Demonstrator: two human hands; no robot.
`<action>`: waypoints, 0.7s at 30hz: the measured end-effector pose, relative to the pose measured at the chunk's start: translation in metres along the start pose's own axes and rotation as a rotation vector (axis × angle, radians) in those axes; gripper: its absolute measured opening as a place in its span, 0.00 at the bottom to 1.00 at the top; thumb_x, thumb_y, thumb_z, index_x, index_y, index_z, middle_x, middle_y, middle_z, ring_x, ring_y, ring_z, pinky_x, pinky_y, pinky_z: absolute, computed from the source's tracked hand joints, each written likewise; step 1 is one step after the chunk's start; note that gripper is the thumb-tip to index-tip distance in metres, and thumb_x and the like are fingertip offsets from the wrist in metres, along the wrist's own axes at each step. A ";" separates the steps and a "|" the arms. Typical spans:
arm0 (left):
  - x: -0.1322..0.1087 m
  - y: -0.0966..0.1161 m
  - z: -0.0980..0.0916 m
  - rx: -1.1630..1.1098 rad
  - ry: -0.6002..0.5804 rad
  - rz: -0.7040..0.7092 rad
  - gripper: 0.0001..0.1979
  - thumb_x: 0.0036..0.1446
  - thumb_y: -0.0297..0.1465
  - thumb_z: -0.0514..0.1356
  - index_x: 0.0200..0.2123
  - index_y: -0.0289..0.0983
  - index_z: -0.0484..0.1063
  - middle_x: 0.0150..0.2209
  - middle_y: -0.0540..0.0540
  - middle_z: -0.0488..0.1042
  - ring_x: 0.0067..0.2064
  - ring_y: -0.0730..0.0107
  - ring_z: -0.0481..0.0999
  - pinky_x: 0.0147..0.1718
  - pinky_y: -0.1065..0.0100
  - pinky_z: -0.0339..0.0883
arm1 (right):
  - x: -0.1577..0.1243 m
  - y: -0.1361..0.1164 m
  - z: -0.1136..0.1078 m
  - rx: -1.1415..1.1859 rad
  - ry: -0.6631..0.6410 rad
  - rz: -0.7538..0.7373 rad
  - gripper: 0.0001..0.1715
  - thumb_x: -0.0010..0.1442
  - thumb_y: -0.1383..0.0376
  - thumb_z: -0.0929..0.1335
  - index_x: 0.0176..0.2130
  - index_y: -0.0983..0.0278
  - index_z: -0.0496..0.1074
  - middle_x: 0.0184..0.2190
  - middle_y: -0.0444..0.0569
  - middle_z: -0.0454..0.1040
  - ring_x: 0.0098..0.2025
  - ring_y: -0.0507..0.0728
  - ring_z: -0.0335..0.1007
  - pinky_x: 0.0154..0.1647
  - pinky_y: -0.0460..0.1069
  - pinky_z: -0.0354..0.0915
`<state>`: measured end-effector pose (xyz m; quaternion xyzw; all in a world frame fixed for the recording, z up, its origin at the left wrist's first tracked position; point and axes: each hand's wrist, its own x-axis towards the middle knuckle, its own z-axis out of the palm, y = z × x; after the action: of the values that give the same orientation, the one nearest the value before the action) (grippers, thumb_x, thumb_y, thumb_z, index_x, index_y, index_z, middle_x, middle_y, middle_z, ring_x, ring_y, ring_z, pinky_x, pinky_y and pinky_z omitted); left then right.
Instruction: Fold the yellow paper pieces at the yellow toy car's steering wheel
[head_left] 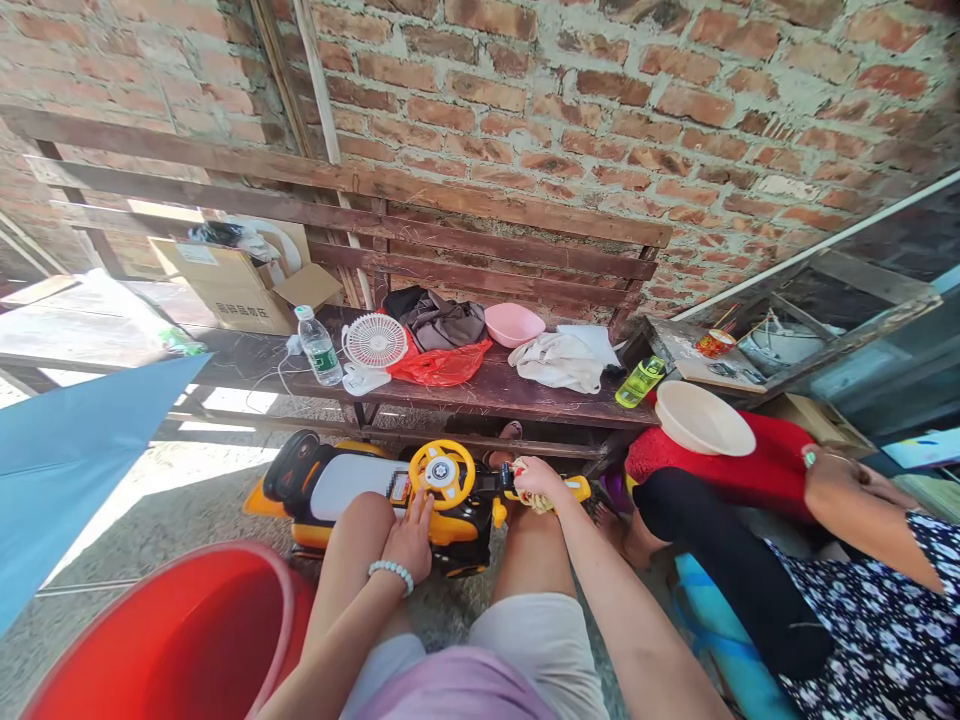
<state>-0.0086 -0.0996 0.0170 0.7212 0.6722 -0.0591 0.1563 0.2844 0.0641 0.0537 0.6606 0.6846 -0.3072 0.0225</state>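
A yellow and black toy ride-on car (352, 485) with a yellow steering wheel (442, 472) stands on the ground in front of my knees. My left hand (411, 538) lies flat on the car's body beside the wheel, fingers stretched out; a bead bracelet is on its wrist. Just right of the wheel, my right hand (534, 480) is closed on a crumpled pale cloth (534, 497) and presses it against the car's front.
A wooden bench (495, 392) behind holds a water bottle (319, 347), small fan (373, 345), red bag (442, 363), pink bowl (514, 324), white cloth, green bottle. Red tub (187, 640) lower left. Another person sits at right beside a white bowl (703, 418) on a red stool.
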 end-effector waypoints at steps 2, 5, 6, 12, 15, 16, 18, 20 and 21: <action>0.000 0.000 0.000 -0.007 -0.003 0.003 0.46 0.56 0.21 0.54 0.77 0.30 0.46 0.79 0.32 0.39 0.64 0.47 0.73 0.62 0.54 0.65 | -0.004 -0.006 0.012 0.019 0.060 -0.027 0.14 0.50 0.69 0.72 0.40 0.61 0.77 0.42 0.50 0.80 0.44 0.59 0.78 0.43 0.48 0.67; -0.001 0.000 -0.001 -0.018 -0.004 -0.001 0.46 0.55 0.21 0.54 0.77 0.30 0.46 0.79 0.31 0.40 0.65 0.47 0.72 0.62 0.53 0.64 | -0.015 -0.005 0.033 0.152 0.215 -0.109 0.22 0.53 0.70 0.69 0.48 0.60 0.77 0.50 0.50 0.79 0.51 0.58 0.76 0.54 0.49 0.68; -0.001 0.001 -0.001 -0.022 -0.002 -0.003 0.46 0.55 0.21 0.54 0.77 0.30 0.46 0.79 0.32 0.40 0.65 0.47 0.72 0.62 0.53 0.65 | -0.020 -0.002 0.040 0.213 0.265 -0.142 0.25 0.54 0.70 0.68 0.51 0.60 0.76 0.52 0.50 0.78 0.54 0.58 0.76 0.57 0.50 0.68; -0.003 0.003 -0.008 0.008 -0.028 0.000 0.46 0.56 0.21 0.56 0.77 0.29 0.46 0.79 0.30 0.37 0.63 0.47 0.74 0.62 0.54 0.65 | -0.050 0.012 0.061 0.426 0.317 -0.170 0.32 0.55 0.68 0.65 0.59 0.58 0.73 0.52 0.49 0.79 0.55 0.59 0.77 0.59 0.55 0.73; -0.005 0.003 -0.010 0.018 -0.041 -0.004 0.46 0.56 0.21 0.56 0.77 0.31 0.45 0.79 0.32 0.37 0.61 0.49 0.75 0.61 0.54 0.65 | -0.061 0.010 0.051 0.431 0.303 -0.184 0.33 0.54 0.67 0.66 0.60 0.58 0.73 0.51 0.50 0.79 0.54 0.60 0.77 0.57 0.57 0.74; -0.005 0.002 -0.010 0.021 -0.041 -0.006 0.46 0.57 0.21 0.56 0.77 0.32 0.45 0.79 0.33 0.36 0.61 0.49 0.76 0.60 0.54 0.66 | -0.062 0.006 0.046 0.425 0.333 -0.199 0.33 0.55 0.66 0.66 0.60 0.58 0.73 0.52 0.50 0.78 0.55 0.60 0.76 0.59 0.57 0.73; -0.005 0.002 -0.010 0.025 -0.037 -0.008 0.45 0.58 0.21 0.55 0.77 0.31 0.45 0.79 0.33 0.36 0.60 0.48 0.76 0.60 0.54 0.66 | -0.060 -0.005 0.036 0.389 0.402 -0.238 0.32 0.58 0.64 0.67 0.62 0.57 0.71 0.58 0.51 0.75 0.60 0.61 0.73 0.63 0.57 0.69; -0.005 0.002 -0.008 0.022 -0.034 -0.010 0.44 0.58 0.21 0.55 0.77 0.31 0.45 0.79 0.32 0.35 0.60 0.48 0.76 0.60 0.54 0.66 | -0.056 -0.021 0.031 0.281 0.395 -0.248 0.33 0.61 0.61 0.68 0.64 0.56 0.70 0.63 0.53 0.69 0.64 0.62 0.69 0.64 0.55 0.67; -0.004 0.002 -0.007 0.017 -0.032 -0.011 0.44 0.58 0.22 0.55 0.77 0.31 0.45 0.79 0.32 0.35 0.60 0.48 0.75 0.60 0.54 0.66 | -0.053 -0.030 0.029 0.197 0.356 -0.224 0.33 0.61 0.61 0.68 0.65 0.55 0.70 0.65 0.53 0.67 0.64 0.62 0.70 0.63 0.54 0.68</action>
<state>-0.0082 -0.1017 0.0252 0.7178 0.6731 -0.0771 0.1607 0.2521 0.0056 0.0647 0.6234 0.7134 -0.2517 -0.1976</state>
